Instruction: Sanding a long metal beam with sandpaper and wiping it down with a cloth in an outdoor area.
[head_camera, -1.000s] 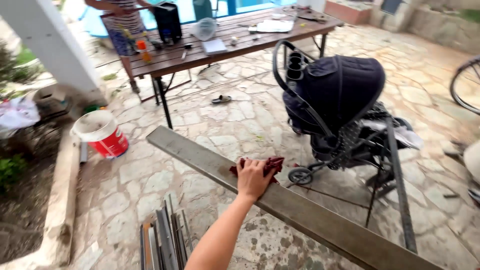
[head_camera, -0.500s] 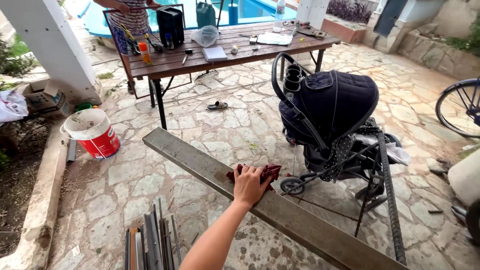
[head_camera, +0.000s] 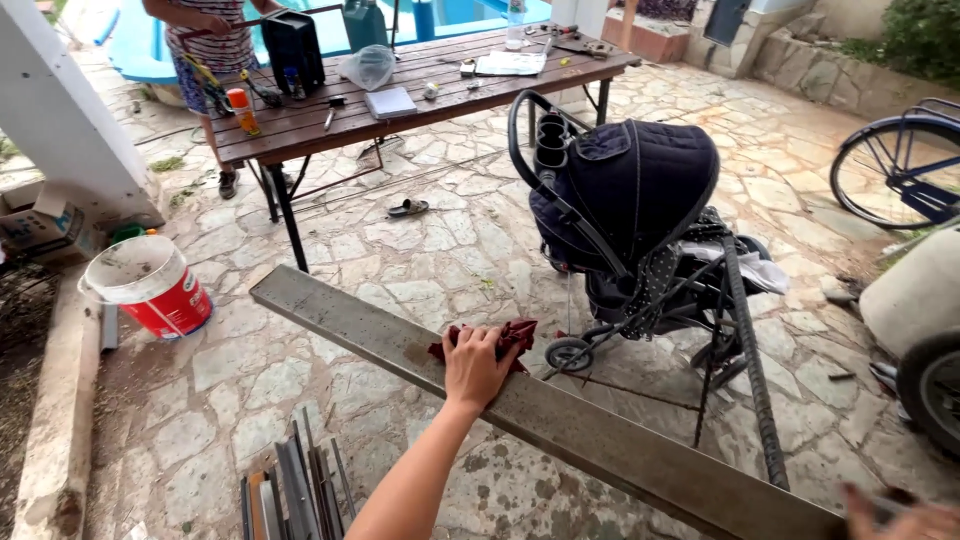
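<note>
Our left hand (head_camera: 478, 365) presses a red rag (head_camera: 505, 338) flat on the metal beam (head_camera: 600, 440); our right hand (head_camera: 905, 517) (blurred, cannot tell its grip) touches the beam's end.

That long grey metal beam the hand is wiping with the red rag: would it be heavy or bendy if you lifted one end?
The beam probably stays stiff: it runs straight across the paving with no visible sag. It looks heavy for its width, being long, thick-looking metal. The left hand presses the rag flat on its top face, so it seems unlikely to roll.
</note>
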